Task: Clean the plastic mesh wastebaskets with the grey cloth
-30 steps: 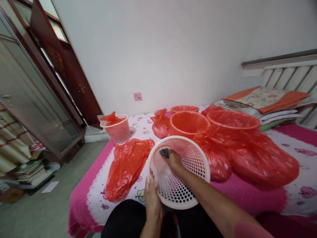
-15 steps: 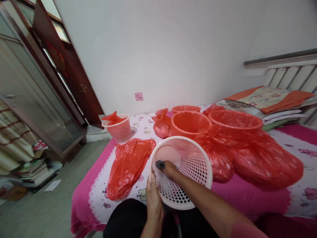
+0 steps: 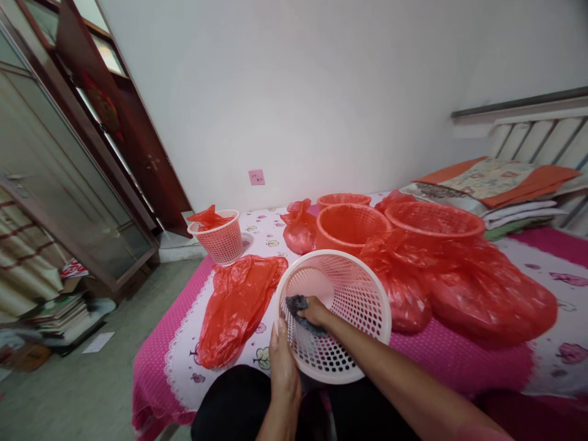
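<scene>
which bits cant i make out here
All in the head view:
Grey cloth: partly hidden by the right hand.
Pale basket: inner wall partly hidden by the right forearm.
Wall note: writing too small.
Right sleeve: cut off by the bottom edge.

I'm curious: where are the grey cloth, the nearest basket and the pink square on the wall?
Grey cloth (image 3: 297,304), head view: its bunched upper end.
Nearest basket (image 3: 361,300), head view: its inner right wall.
Pink square (image 3: 256,177), head view: its middle.

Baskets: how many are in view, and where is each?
5: the held basket in front; the far-left basket; grouped behind, the rear basket, middle basket and rightmost basket. Red bags may hide more.
</scene>
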Demonstrator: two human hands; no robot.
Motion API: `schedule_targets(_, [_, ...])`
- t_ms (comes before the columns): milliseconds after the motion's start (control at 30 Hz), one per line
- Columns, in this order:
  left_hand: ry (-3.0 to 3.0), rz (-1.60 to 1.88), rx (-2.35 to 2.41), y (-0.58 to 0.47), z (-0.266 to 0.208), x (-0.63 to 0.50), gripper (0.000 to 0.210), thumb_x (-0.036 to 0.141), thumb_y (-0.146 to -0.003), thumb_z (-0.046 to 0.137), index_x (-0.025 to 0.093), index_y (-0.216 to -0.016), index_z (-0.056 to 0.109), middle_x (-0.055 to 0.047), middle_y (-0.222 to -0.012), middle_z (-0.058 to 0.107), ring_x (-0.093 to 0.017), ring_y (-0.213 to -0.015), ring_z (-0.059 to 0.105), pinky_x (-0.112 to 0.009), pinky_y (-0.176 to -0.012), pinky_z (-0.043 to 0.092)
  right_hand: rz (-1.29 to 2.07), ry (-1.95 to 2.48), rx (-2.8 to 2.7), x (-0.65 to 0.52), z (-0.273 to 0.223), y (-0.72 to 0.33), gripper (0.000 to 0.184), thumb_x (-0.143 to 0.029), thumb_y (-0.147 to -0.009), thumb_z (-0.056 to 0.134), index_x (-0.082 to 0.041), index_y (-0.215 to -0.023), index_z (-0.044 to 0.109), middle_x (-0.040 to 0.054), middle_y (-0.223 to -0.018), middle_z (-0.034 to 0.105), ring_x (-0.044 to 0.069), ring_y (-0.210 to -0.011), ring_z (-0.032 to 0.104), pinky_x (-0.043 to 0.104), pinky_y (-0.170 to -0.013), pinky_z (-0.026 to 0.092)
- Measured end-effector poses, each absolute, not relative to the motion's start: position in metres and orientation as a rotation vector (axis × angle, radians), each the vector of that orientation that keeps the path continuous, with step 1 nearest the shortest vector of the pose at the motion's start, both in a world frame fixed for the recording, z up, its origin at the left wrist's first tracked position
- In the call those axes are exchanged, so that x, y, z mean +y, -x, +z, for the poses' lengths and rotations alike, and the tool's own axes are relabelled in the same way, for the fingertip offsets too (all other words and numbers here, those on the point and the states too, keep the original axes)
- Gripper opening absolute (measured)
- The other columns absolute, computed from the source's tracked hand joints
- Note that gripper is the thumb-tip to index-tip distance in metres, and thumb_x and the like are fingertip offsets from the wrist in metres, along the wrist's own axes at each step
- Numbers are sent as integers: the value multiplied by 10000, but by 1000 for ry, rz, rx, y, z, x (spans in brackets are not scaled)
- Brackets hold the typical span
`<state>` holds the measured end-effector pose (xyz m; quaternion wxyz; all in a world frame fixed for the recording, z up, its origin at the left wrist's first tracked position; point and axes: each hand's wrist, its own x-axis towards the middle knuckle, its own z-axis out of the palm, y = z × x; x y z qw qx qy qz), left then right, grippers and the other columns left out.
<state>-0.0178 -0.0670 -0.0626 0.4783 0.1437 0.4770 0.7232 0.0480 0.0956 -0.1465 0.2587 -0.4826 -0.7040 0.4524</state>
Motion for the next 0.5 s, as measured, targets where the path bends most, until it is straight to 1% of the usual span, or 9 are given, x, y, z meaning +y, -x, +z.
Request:
schedule_targets(133, [-361, 1797, 1111, 20, -71, -64, 519, 527, -927, 602, 288, -1388, 600, -72, -1542, 537, -234, -1428, 484, -418, -1216, 339, 1322, 1240, -1839, 83, -136, -54, 244, -173, -701, 694, -133, -927, 777, 56, -916, 788, 206, -775, 688, 310, -741, 539])
schedule_targets(267, [-394, 1815, 1062, 23, -77, -61, 476, 510, -910, 640, 270, -1321, 652, -76, -1510, 572, -238, -1401, 518, -397, -1196, 376, 1438, 1174, -1751, 64, -125, -61, 255, -210, -732, 687, -136, -961, 771, 51, -885, 782, 197, -728, 687, 328, -735, 550])
schedule_targets(433, [-424, 1823, 1027, 24, -77, -59, 432, 481, -927, 627, 271, -1302, 667, -67, -1487, 597, -243, -1403, 516, -399, -1181, 402, 1545, 1057, -1643, 38, -113, -69, 364, -271, -727, 704, -141, -1064, 751, 58, -954, 780, 218, -823, 707, 370, -825, 554])
schedule_targets(500, [-422, 1826, 1029, 24, -76, -59, 423, 462, -934, 622, 270, -1308, 664, -64, -1484, 599, -242, -1406, 512, -398, -1183, 398, 1582, 971, -1600, 27, -106, -74, 389, -307, -699, 740, -143, -1051, 751, 57, -947, 776, 234, -857, 704, 395, -865, 545])
